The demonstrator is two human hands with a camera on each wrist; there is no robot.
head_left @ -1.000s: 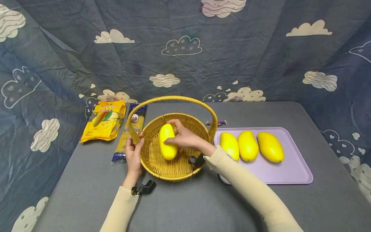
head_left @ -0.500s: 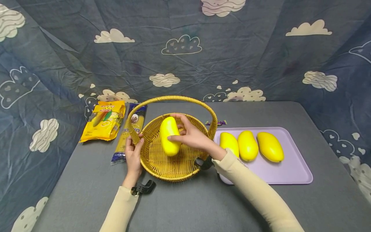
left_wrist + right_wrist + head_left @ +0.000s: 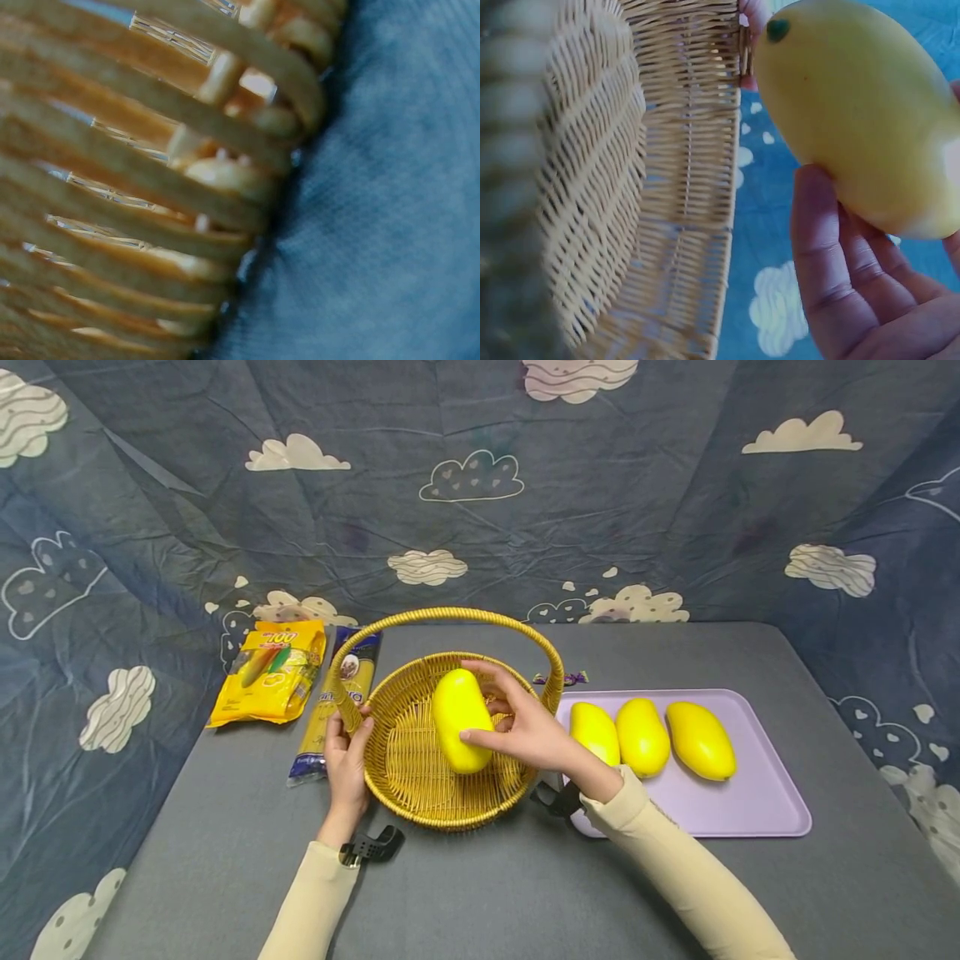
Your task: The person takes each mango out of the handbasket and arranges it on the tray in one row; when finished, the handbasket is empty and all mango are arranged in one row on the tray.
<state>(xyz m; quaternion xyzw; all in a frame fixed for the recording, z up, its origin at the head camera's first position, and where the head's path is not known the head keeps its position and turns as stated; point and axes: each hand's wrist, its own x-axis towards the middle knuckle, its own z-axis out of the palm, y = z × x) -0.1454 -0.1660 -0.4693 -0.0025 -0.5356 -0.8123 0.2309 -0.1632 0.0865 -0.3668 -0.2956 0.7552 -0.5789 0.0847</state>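
Observation:
My right hand (image 3: 534, 733) holds a yellow mango (image 3: 459, 720) over the wicker basket (image 3: 401, 760), thumb on the near side and fingers behind. In the right wrist view the mango (image 3: 855, 105) shows a green stem spot, and it is clear of the basket's weave (image 3: 592, 157). My left hand (image 3: 347, 777) grips the basket's left rim where the arched handle (image 3: 450, 612) joins it. Only basket slats (image 3: 135, 135) fill the left part of the left wrist view; the hand itself is out of that frame.
To the right lies a lilac tray (image 3: 750, 806) bearing three mangoes (image 3: 642, 737). A purple-wrapped candy (image 3: 566, 678) sits behind it. Left of the basket are a pasta packet (image 3: 330, 714) and a yellow snack bag (image 3: 272, 677). A cloud-print cloth hangs behind the grey table.
The mango in my right hand has risen from low in the basket and shifted right, tilting slightly. My left hand and the basket have stayed where they were.

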